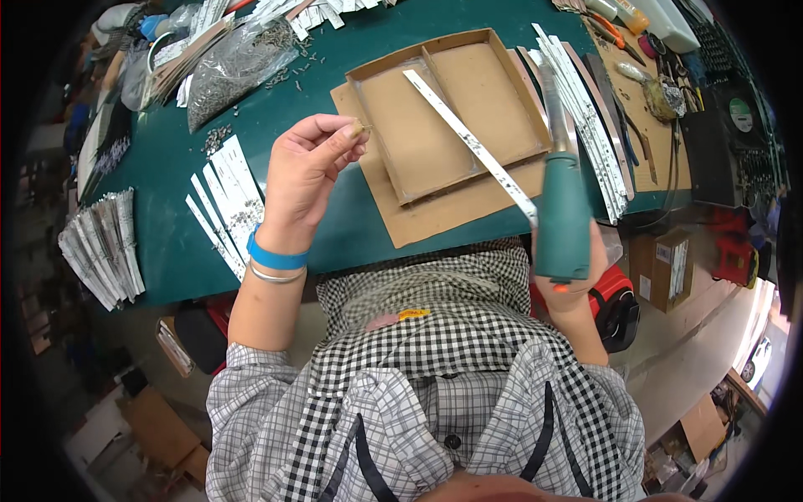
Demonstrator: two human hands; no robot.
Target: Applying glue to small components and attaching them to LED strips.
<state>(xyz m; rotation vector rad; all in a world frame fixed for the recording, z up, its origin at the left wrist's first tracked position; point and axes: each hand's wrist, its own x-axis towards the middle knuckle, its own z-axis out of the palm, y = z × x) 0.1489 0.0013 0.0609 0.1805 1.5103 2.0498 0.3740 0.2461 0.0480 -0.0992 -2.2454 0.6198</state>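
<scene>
A person's left hand (305, 171) pinches a tiny screw (358, 130) between thumb and fingertips, its grip closed on it, above the green table (167, 167). The right hand (573, 289) clasps a green electric screwdriver (562, 213) (tip hidden), just beside a white strip (468, 142) lying across a cardboard tray (452, 109).

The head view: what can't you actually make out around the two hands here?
- Small thing pinched in the left hand: too small to identify.
- Right hand: mostly hidden behind the green tool handle.
- Tool's tip: blurred against the white strips.
- Long white strip: its near end disappears behind the tool.
- Clear bag contents: too fine to tell.
</scene>
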